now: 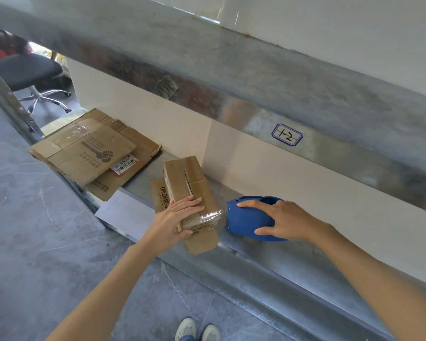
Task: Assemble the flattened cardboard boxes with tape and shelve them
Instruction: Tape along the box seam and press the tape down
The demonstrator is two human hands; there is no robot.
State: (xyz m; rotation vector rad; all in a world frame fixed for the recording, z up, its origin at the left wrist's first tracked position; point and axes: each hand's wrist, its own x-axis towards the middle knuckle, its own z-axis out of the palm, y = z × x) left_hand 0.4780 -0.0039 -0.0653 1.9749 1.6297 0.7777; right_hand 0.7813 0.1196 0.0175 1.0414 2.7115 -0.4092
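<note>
Head view: on the metal shelf [268, 257], the left hand [178, 219] grips the near end of a small box [194, 183], fingers over its top and thumb on its front. Just beside it, the right hand [282, 221] wraps its fingers around a blue tape dispenser [246, 219]. Clear tape runs from the dispenser to the box. Flattened boxes [91, 153] lie stacked further left.

Matt brown cardboard box [191, 190], a glossy clear tape strip [210, 216] across it; smooth matt blue plastic tape dispenser [250, 219]; dull, mottled galvanised metal shelf [268, 252].
</note>
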